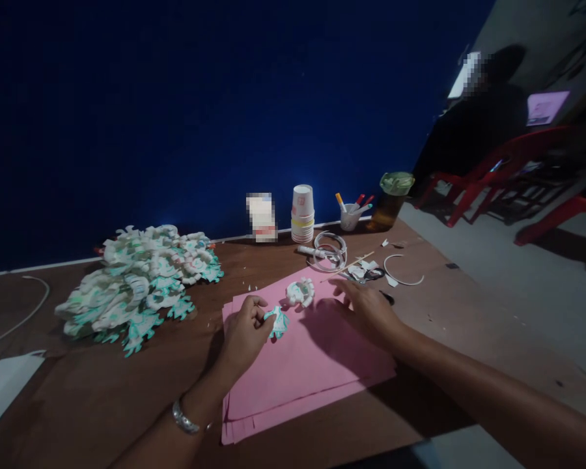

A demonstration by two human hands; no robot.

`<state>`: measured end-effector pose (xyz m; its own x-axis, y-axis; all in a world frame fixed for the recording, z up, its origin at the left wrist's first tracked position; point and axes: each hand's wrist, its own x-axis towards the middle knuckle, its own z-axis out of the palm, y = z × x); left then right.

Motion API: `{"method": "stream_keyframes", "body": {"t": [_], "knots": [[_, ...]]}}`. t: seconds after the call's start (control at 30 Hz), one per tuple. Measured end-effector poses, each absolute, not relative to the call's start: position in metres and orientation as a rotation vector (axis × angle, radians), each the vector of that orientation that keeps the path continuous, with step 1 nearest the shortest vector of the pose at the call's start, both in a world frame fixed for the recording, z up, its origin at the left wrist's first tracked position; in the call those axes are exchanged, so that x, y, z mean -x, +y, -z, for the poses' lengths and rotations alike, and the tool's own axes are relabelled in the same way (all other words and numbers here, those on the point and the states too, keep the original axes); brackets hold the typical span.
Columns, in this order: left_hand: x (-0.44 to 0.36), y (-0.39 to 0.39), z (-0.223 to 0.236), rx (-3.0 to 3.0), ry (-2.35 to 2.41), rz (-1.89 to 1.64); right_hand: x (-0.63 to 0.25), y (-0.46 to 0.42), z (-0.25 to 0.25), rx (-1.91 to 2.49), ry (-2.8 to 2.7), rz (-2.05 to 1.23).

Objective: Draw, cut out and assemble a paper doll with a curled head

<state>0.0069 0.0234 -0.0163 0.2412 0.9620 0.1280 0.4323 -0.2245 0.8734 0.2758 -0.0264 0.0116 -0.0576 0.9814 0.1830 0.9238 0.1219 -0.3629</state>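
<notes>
Your L hand (pixel 248 327) pinches 1 green-edged cutout (pixel 278 324) over pink sheets (pixel 293 387); R hand (pixel 371 309) near 1 stick (pixel 356 263), can't tell if gripping. 1 curled pc (pixel 300 293) sits between hands, 1 cable coil (pixel 342 243) behind, uncountable paper pile (pixel 151 277) at L. 1 pen cup (pixel 348 220) w/ 4 pens (pixel 340 202), 1 cup stack (pixel 302 212), 1 jar (pixel 390 205) w/ amber contents.

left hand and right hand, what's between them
In the head view, a green-marked paper cutout at the left hand and a curled white paper piece, both over pink sheets.
</notes>
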Motion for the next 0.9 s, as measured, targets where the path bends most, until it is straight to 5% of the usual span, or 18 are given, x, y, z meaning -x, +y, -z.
{"method": "stream_keyframes", "body": {"t": [0.47,0.9], "knots": [[-0.011,0.017,-0.010,-2.306,1.425,-0.677,-0.241,0.078,-0.027,1.299,-2.348,-0.469],[-0.050,0.072,0.013,-1.675,1.265,-0.858,-0.229,0.045,0.011,1.398,-1.877,-0.408]]}}
